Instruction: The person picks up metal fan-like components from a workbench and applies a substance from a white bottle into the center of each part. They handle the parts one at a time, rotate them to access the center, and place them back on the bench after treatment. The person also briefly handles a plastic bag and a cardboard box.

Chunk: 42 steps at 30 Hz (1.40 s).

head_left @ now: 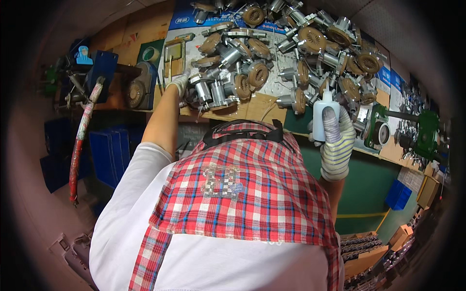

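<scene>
My right hand (338,145), in a striped knit glove, is closed around a white squeeze bottle (319,116) with a narrow nozzle pointing up. The bottle stands upright, just in front of the bench edge. On the left, my gloved left hand (180,84) reaches over the bench with its fingers stretched out, partly foreshortened. It lies beside a cluster of silver motors with brown wheels (218,90) and just below a shallow yellowish tray (174,54). I see nothing held in it.
More motor-and-wheel assemblies (313,41) are heaped across the bench at the right. A green clamp fixture (377,127) stands at the right edge. At the left are a tape roll (149,54), a blue machine (103,70) and a red-and-white wrapped lever (83,136). Blue bins (109,155) sit lower left.
</scene>
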### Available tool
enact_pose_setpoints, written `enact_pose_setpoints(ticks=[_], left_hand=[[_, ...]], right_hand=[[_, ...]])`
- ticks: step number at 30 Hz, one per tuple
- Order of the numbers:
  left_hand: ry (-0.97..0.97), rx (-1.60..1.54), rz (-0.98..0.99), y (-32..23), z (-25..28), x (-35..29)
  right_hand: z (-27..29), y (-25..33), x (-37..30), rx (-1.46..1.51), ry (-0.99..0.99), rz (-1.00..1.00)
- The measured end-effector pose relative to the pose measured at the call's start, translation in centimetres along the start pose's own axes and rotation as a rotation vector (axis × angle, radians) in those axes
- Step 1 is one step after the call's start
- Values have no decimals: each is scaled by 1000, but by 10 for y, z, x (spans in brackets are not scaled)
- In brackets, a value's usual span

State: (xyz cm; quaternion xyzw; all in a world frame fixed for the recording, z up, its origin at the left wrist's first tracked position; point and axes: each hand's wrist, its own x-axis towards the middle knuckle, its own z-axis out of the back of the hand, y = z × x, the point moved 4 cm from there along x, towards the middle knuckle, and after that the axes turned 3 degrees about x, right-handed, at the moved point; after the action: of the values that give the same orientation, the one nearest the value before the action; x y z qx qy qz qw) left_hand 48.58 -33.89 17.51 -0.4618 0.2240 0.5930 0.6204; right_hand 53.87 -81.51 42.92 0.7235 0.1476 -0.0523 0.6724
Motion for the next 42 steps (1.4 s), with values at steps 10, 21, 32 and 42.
enact_pose_setpoints(ticks=[10,21,32,42], left_hand=[[322,-648,87,7,-22,-48],[283,-477,-570,45,5,-116],[279,-436,-968,-42,8,-201],[338,-559,-1040,-45,6,-243]], right_hand=[[-43,-22,-2,-8,8,9],[-114,-6,9,26,198,-77],[-145,-7,22,-115,361,-72],[-155,-4,15,-539,425,111]])
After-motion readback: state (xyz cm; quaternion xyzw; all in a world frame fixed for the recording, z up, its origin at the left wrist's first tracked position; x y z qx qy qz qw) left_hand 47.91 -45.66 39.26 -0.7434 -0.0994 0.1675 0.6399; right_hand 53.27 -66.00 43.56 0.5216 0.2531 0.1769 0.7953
